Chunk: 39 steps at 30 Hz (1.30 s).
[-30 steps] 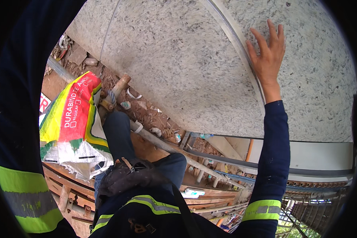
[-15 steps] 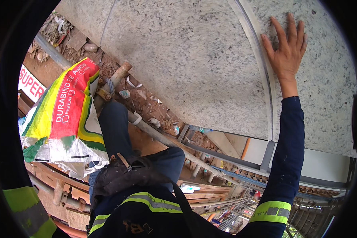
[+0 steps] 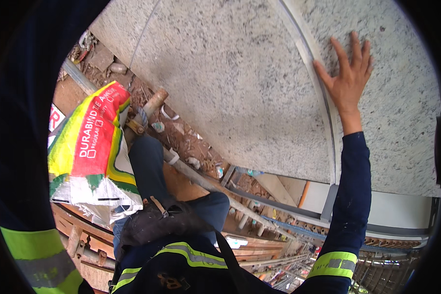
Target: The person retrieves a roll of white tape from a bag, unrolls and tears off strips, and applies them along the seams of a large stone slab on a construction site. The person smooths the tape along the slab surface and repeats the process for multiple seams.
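Observation:
My right hand (image 3: 349,87) rests on the speckled grey wall panel (image 3: 240,93), its fingers spread and nothing held. The thumb lies close to the narrow strip (image 3: 312,63) that runs down between two panels. My left arm (image 3: 24,147) rises along the left rim in a dark sleeve with a reflective band, and its hand lies outside the picture. A crumpled woven sack (image 3: 97,147) in red, yellow, green and white stands beside my leg (image 3: 146,161). A dark pouch (image 3: 149,223) hangs at my waist.
Scaffold pipes (image 3: 196,172) cross below the wall, one with a clamp (image 3: 134,127) and blue rope. Rubble and litter (image 3: 186,147) lie between pipe and wall. Wooden planks (image 3: 83,215) are at lower left. A grey metal frame (image 3: 279,196) runs under the panels.
My right hand has slid slightly down and left on the panel, fingers still spread. The left arm now covers more of the left side. The view has shifted, so the sack appears farther right.

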Each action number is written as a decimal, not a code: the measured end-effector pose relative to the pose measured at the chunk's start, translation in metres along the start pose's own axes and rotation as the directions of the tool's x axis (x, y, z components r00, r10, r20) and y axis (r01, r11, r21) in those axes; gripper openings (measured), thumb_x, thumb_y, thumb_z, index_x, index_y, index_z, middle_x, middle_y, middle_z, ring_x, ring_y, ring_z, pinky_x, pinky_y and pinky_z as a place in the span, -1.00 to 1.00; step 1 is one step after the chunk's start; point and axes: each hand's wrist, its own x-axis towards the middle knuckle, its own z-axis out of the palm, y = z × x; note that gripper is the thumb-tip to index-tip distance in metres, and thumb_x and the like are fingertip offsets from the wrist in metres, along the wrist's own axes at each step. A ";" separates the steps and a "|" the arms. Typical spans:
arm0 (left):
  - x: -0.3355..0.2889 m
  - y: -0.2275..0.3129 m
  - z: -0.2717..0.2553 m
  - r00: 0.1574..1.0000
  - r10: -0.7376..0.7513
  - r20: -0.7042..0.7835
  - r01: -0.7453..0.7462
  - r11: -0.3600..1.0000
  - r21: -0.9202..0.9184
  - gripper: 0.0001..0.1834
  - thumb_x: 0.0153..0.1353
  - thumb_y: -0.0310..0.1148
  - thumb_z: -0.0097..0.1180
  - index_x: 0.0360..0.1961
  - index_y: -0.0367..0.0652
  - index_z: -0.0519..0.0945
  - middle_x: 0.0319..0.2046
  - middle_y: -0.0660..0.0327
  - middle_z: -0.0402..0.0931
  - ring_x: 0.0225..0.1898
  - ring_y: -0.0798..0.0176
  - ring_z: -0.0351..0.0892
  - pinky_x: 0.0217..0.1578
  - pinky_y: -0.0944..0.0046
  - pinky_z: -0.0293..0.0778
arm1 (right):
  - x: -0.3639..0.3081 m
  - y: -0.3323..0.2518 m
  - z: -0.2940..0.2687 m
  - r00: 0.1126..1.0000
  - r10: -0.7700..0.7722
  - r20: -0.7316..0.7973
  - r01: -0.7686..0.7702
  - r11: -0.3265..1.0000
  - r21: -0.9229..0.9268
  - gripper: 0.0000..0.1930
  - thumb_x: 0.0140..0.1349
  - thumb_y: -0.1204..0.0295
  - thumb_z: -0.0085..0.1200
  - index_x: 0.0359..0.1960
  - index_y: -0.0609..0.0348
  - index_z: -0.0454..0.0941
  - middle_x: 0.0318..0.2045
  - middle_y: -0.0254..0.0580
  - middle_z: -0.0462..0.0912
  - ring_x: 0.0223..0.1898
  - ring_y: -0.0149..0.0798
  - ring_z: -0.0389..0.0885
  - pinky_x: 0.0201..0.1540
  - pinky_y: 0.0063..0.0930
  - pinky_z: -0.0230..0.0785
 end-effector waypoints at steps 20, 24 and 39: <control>0.002 0.004 -0.002 0.996 -0.053 0.078 0.061 0.994 -0.092 -0.66 0.20 -0.13 0.34 -0.18 -0.19 0.78 -0.14 -0.09 0.72 -0.04 -0.14 0.70 0.00 -0.05 0.61 | 0.130 -0.030 0.044 0.995 -0.073 -0.061 0.075 0.996 0.046 -0.48 0.27 0.00 0.30 0.28 -0.43 0.55 0.48 -0.43 0.31 0.57 -0.06 0.08 0.57 0.07 -0.05; 0.005 0.002 0.009 0.999 -0.040 -0.005 0.040 0.999 -0.028 -0.66 0.19 -0.15 0.34 -0.16 -0.20 0.77 -0.15 -0.09 0.73 -0.02 -0.12 0.70 0.01 -0.06 0.61 | 0.140 -0.033 0.046 0.996 -0.071 -0.049 0.073 0.997 0.039 -0.49 0.27 0.00 0.30 0.26 -0.41 0.56 0.48 -0.42 0.31 0.57 -0.06 0.08 0.58 0.04 -0.05; 0.008 0.007 0.004 0.995 -0.083 0.049 0.083 0.996 -0.012 -0.68 0.19 -0.18 0.33 -0.16 -0.20 0.78 -0.05 -0.07 0.71 0.11 -0.12 0.64 0.10 -0.06 0.57 | 0.142 -0.036 0.048 0.997 -0.064 -0.031 0.064 0.998 0.000 -0.49 0.27 -0.03 0.30 0.26 -0.42 0.57 0.48 -0.46 0.31 0.57 -0.12 0.07 0.58 -0.01 -0.06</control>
